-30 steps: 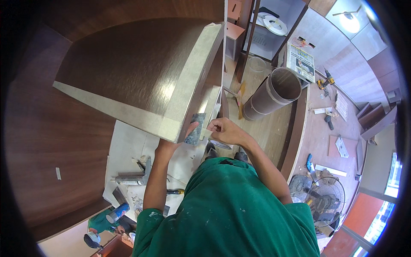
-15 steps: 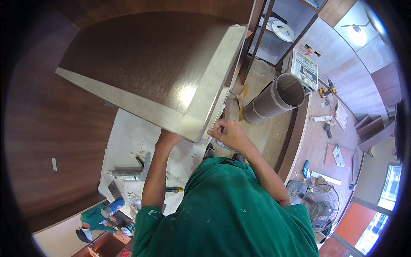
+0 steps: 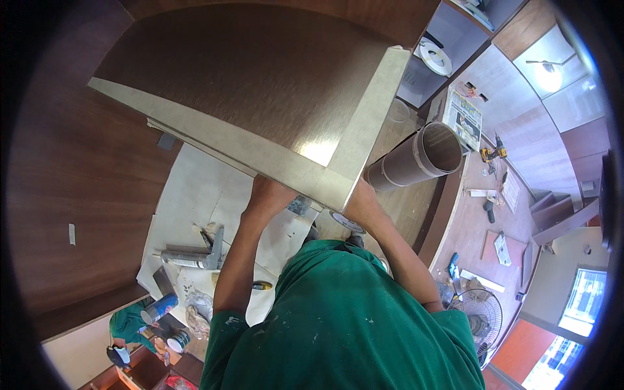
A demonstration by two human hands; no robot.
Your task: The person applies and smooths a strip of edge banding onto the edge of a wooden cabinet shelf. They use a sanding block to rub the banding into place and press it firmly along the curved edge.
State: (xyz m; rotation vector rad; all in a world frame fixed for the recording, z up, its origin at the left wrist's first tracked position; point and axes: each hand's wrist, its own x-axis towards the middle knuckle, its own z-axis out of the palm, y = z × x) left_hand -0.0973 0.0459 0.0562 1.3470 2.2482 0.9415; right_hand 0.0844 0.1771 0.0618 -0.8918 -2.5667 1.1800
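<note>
Two bare hands meet the near corner of a large dark-brown wood-grain panel with pale grey edge bands (image 3: 260, 91), which fills the upper middle of the view, raised and tilted above the workbench. The left hand (image 3: 270, 195) presses up against the underside of the long pale edge, and the right hand (image 3: 359, 203) sits just under the corner where the two edge bands join; the fingers of both are hidden behind the panel, so I cannot tell how either grip is closed. Below the left forearm lies a white sheet-covered bench (image 3: 195, 195) carrying a grey caulking gun with its tube (image 3: 192, 253), with crumpled plastic near its lower end. Further down, small round tins (image 3: 177, 340) stand beside a blue can (image 3: 161, 307); what they hold is too small to make out. Right of the panel, a roll of brown laminate sheet (image 3: 416, 159) lies with its open, hollow end showing. A floor fan (image 3: 484, 318) stands at lower right.
</note>
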